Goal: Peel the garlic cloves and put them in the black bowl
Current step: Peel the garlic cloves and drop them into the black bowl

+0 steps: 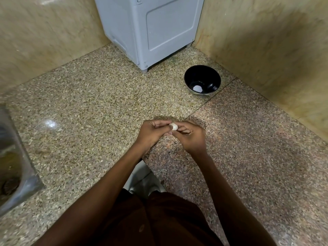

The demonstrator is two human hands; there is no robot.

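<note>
A small white garlic piece [173, 126] is held between both hands above the granite counter's inner corner. My left hand [152, 132] pinches it from the left with thumb and fingertips. My right hand [190, 136] grips it from the right, fingers curled round it. The black bowl [211, 75] stands on the counter farther back and to the right, near the wall. One pale peeled clove [197, 88] lies at its bottom.
A grey plastic appliance [149, 31] fills the back corner, just left of the bowl. Beige stone walls [269, 47] close in the counter [92, 103] at the back and right. A steel sink [12, 157] is sunk into the counter at the far left.
</note>
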